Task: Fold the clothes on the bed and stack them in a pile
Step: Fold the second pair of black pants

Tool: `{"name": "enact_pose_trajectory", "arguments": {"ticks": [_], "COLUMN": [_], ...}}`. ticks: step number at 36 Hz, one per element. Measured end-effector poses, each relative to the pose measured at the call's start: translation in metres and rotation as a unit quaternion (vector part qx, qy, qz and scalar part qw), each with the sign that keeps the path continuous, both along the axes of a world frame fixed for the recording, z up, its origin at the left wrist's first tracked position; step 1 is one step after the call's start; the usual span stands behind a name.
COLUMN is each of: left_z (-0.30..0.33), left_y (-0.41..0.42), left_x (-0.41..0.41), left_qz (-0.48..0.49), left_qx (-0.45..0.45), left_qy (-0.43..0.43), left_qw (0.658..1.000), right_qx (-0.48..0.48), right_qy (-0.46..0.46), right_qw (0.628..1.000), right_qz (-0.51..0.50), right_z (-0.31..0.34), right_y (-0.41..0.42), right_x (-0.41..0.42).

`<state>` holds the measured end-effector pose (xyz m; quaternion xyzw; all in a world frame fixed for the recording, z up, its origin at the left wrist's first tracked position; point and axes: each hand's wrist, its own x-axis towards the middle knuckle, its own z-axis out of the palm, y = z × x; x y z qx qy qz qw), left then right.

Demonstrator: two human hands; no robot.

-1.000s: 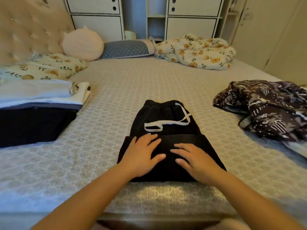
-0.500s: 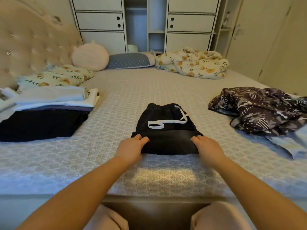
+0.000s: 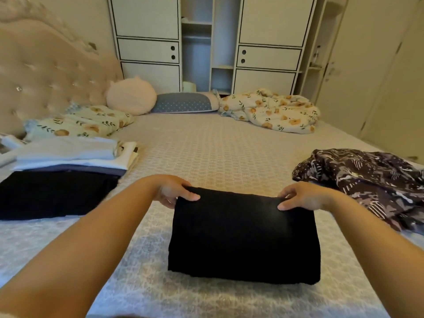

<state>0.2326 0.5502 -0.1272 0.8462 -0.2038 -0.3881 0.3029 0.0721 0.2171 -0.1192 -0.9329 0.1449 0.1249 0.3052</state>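
- Head view: the folded black fabric garment lies on the grey patterned bed cover, near the front edge, between both forearms.
- Grip state: the left hand pinches the garment's far left corner, thumb on top and fingers curled under; the right hand pinches the far right corner the same way. Neither hand holds anything else.
- Risk, as I judge it: only the far edge is held, so lifting from there could let the lower layers drop open and undo the fold.
- Uneven pull between the two hands could skew the bundle, leaving a crooked rectangle.
- The stack of folded clothes, dark at the bottom and pale on top, sits well apart to the left; carrying the garment across by two corners may let it sag or drag on the bed cover.
- Set down carelessly, it could nudge the pale upper layers, which already lie offset from the dark base.
- The crumpled dark patterned garment on the right is not yet folded, so the task is unfinished.
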Motion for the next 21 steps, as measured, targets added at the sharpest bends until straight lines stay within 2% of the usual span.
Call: {"name": "enact_pose_trajectory", "arguments": {"ticks": [7, 10, 13, 16, 17, 19, 21], "left_z": [-0.065, -0.086, -0.088, -0.088, -0.089, -0.097, -0.109], "left_y": [-0.026, -0.037, -0.041, -0.053, -0.060, -0.075, -0.082], "left_x": [0.009, 0.008, -0.006, -0.034, -0.045, -0.064, -0.070], "left_qz": [0.199, 0.231, 0.196, 0.085, 0.035, -0.044, -0.065], "left_qx": [-0.045, -0.021, 0.032, 0.047, 0.057, 0.090, 0.124], "left_qy": [0.004, -0.101, -0.284, -0.467, -0.487, -0.475, -0.446], "left_qw": [0.979, 0.967, 0.938, 0.879, 0.871, 0.874, 0.884], "right_qx": [-0.033, -0.080, -0.159, -0.267, -0.269, -0.263, -0.268], "right_qy": [-0.131, -0.153, -0.142, -0.189, -0.210, -0.239, -0.223], "right_qw": [0.988, 0.981, 0.972, 0.939, 0.934, 0.932, 0.937], "right_qz": [-0.069, -0.084, -0.095, -0.104, -0.103, -0.063, -0.011], "right_z": [-0.060, -0.080, -0.085, -0.080, -0.080, -0.085, -0.098], "right_y": [0.002, 0.009, 0.014, 0.032, 0.044, 0.073, 0.093], "right_x": [0.037, 0.045, 0.043, 0.038, 0.037, 0.033, 0.029]}}
